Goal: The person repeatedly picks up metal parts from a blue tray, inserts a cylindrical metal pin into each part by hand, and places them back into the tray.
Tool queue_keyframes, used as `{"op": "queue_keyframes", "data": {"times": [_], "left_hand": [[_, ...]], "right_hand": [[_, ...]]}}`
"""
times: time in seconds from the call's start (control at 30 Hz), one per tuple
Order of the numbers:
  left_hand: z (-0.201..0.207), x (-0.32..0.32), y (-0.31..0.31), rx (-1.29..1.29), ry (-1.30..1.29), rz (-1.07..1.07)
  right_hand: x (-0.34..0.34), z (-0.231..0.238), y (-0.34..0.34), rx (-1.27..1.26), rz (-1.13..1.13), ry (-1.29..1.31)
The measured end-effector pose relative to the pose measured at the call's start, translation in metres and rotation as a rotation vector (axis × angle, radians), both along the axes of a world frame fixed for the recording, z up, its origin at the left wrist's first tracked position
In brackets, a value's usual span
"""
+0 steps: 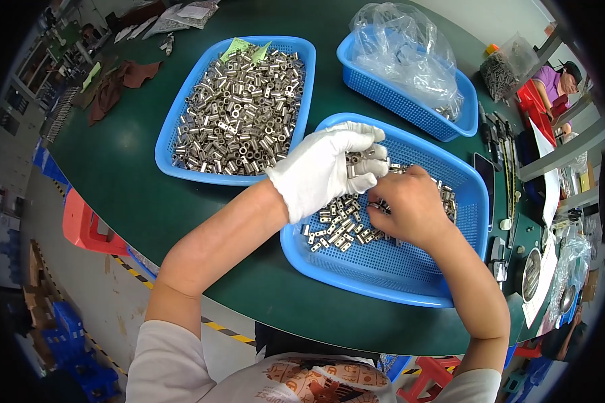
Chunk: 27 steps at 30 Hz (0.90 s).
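My left hand [319,168], in a white glove, is cupped around several small silvery metal pieces [357,158] that show between palm and fingers. It is held above the back left part of a blue perforated basket [376,291]. Beside its fingertips, my bare right hand [415,207] is over the same basket with its fingers curled together; what they pinch, if anything, is hidden. Loose metal pieces with two holes each [339,225] lie scattered on the basket floor, partly covered by both hands.
A second blue basket [212,177], heaped with metal pieces and a green paper slip, stands at the left. Behind, a third blue basket [410,111] holds a clear plastic bag [406,54]. Tools [500,144] line the green table's right side. Farther right is another person [563,80].
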<state>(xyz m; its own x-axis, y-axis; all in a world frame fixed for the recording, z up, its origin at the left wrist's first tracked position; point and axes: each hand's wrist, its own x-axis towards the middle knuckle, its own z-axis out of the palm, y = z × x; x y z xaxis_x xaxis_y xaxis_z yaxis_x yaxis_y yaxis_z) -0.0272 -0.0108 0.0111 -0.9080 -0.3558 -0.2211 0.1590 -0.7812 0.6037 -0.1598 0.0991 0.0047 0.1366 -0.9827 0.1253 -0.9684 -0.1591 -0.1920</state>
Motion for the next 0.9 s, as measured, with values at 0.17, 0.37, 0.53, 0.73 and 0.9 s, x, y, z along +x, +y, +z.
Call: {"op": "queue_keyframes", "data": {"times": [0.17,0.37,0.53,0.73,0.9], "left_hand": [[0.001,0.002,0.001,-0.123,-0.069,0.0],[0.007,0.0,0.007,-0.262,-0.229,-0.112],[0.005,0.001,0.006,-0.283,-0.221,-0.172],[0.008,0.001,0.008,-0.253,-0.197,-0.177],[0.007,0.001,0.008,-0.269,-0.182,-0.161]], "right_hand": [[-0.001,0.006,-0.003,-0.118,0.012,-0.127],[-0.001,0.022,0.001,-0.414,-0.234,-0.377],[-0.002,0.022,-0.002,-0.48,-0.079,-0.337],[0.001,0.014,-0.004,-0.41,-0.122,-0.61],[0.005,0.018,-0.003,-0.296,-0.175,-0.889]]}}
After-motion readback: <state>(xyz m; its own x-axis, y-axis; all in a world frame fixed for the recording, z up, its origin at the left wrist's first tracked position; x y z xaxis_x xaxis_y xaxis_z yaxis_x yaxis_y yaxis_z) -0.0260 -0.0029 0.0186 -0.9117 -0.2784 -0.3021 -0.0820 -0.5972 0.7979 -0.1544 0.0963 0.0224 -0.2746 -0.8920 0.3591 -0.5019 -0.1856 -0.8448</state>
